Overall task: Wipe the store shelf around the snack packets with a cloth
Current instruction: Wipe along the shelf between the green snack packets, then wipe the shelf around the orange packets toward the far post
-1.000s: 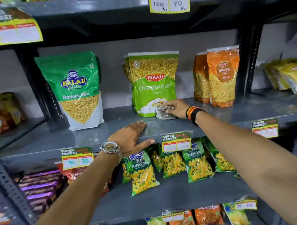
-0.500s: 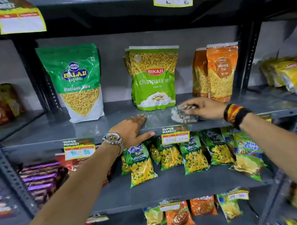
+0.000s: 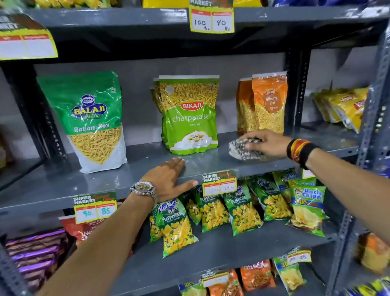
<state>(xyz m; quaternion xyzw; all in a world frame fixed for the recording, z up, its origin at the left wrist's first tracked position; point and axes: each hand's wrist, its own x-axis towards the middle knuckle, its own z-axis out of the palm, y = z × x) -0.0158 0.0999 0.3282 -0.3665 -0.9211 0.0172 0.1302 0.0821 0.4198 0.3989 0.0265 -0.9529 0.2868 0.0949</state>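
The right hand (image 3: 267, 144) pressed a crumpled, speckled grey cloth (image 3: 243, 149), fingers closed over it, onto the smooth grey metal shelf (image 3: 57, 183) before the glossy orange Moong Dal pouches (image 3: 269, 102). The left hand (image 3: 168, 179) lay flat, fingers spread, on the shelf's front edge.

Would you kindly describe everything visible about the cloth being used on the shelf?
The cloth is a small crumpled rag, whitish with dark speckled or striped markings, and looks like soft woven fabric. It is bunched into a loose wad, not spread flat. It lies on the grey metal shelf, in front of the orange Moong Dal packets. The right hand presses on it from above, fingers covering its right part.
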